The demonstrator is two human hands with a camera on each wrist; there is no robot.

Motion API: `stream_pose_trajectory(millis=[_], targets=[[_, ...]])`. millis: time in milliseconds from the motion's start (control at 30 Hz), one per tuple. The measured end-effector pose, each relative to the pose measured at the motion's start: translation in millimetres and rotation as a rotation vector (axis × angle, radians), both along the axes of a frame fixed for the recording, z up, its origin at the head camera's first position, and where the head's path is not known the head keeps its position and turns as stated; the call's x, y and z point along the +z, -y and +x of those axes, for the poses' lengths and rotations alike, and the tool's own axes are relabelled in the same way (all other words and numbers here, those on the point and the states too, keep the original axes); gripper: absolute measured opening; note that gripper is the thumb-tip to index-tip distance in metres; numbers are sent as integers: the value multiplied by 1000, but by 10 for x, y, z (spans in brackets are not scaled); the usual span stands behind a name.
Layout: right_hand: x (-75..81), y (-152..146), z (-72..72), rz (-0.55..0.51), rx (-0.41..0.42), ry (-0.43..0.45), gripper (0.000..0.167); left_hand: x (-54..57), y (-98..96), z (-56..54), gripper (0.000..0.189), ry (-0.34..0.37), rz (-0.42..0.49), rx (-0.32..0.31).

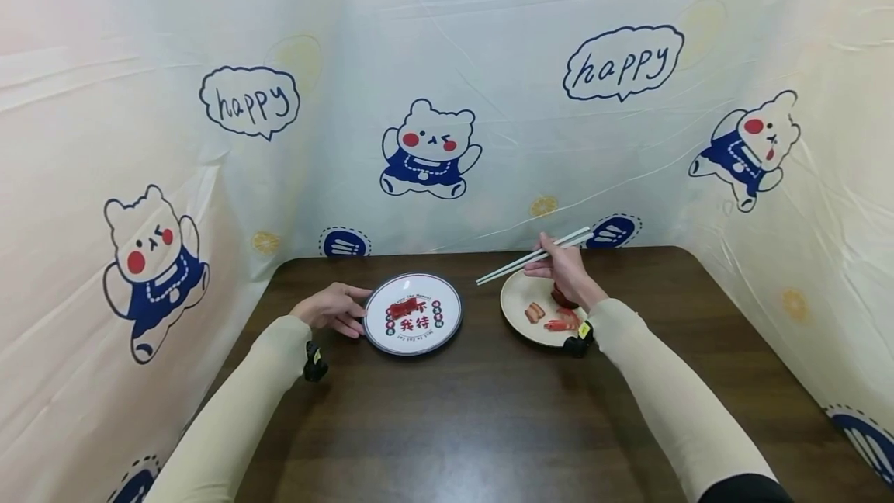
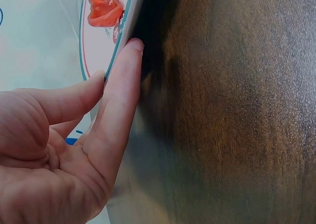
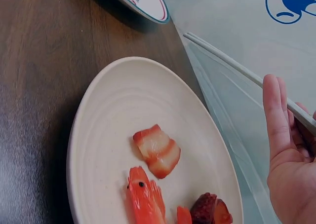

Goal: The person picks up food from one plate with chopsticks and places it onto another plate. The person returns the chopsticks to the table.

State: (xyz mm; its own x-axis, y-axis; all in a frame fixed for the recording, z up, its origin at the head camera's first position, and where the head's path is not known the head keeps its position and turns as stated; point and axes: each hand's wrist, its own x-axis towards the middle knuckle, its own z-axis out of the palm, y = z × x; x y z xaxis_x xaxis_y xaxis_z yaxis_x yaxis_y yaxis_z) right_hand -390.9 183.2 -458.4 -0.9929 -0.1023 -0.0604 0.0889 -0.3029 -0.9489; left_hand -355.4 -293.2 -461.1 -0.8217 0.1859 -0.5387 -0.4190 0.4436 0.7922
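Observation:
My left hand [image 1: 334, 307] is at the left edge of a white plate [image 1: 412, 344] with a dark rim and red lettering. In the left wrist view the thumb lies at the rim and the fingers [image 2: 123, 81] run along the underside, pinching the edge. A glossy red food piece [image 1: 403, 307] lies on this plate. My right hand [image 1: 567, 270] holds a pair of pale chopsticks [image 1: 504, 270] above the cream plate [image 1: 515, 303], their tips pointing left into the space between the plates. On the cream plate lie a red-and-white meat slice [image 3: 157, 151], a shrimp [image 3: 144, 197] and dark red pieces [image 3: 203, 206].
Both plates stand toward the back of a dark brown wooden table [image 1: 433, 425]. A pale curtain [image 1: 335, 60] printed with bears and the word "happy" hangs behind the table and along both sides. A black wrist camera [image 1: 315, 363] sits on the left sleeve.

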Motion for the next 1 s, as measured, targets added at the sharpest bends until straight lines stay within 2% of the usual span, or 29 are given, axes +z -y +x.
stream_pose_trajectory(millis=[367,700,1000], targets=[[69,-96,59,13,3,-8,50,29,5,11,64,6,8,9],[30,-279,90,42,-13,0,41,5,9,12,64,12,2,12],[42,-382,129,8,-9,-4,41,-2,7,18,63,2,2,16]])
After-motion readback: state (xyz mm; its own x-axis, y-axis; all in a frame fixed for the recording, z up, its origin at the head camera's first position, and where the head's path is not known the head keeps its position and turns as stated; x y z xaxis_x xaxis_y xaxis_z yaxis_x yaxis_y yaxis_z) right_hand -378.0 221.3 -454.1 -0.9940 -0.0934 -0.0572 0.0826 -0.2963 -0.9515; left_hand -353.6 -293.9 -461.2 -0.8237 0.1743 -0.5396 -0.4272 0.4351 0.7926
